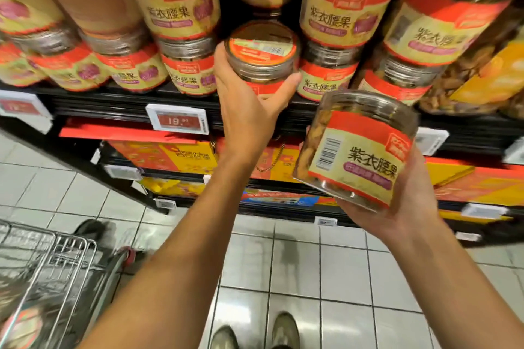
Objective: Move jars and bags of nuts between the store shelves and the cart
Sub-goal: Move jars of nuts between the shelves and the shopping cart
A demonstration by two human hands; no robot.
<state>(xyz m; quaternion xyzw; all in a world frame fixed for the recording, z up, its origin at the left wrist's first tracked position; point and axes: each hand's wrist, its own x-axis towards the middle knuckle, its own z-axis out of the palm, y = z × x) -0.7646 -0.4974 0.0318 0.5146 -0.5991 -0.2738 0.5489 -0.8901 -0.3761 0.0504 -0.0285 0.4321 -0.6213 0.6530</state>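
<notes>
A: While both arms are stretched forward, the left hand (249, 99) is raised to the upper shelf (119, 106), palm toward the shelf, forearm running up from bottom centre.

B: Left grip state?

A: Curled round the shelf jar (262, 56). The thumb is seen on its left side, a finger on its lower right edge; the other fingers are hidden behind it.

B: Jar axis?

A: Tilted, lid toward the camera, long axis pointing back into the shelf. It is held in the gap between stacked jars (181, 8) left and right. Whether its base rests on the shelf cannot be told.

B: Right hand?

A: The right hand (402, 195) is held lower, palm up, in front of the shelf edge. A second jar (357, 150) is cupped from below, fingers wrapped under its bottom rim, thumb along the right side.

B: Orientation?

A: Leaned over, clear end up toward the shelf, long axis slanting from lower left to upper right. Label and barcode face the camera. Nuts are seen through the clear wall.

B: Anything else?

A: A red price tag (177, 121) reading 19 is clipped to the shelf edge. Boxed goods (167, 157) are lined on the lower shelf. A wire cart (48, 269) is parked bottom left on the tiled floor (297, 272). Two shoes (255, 333) are seen at the bottom edge.
</notes>
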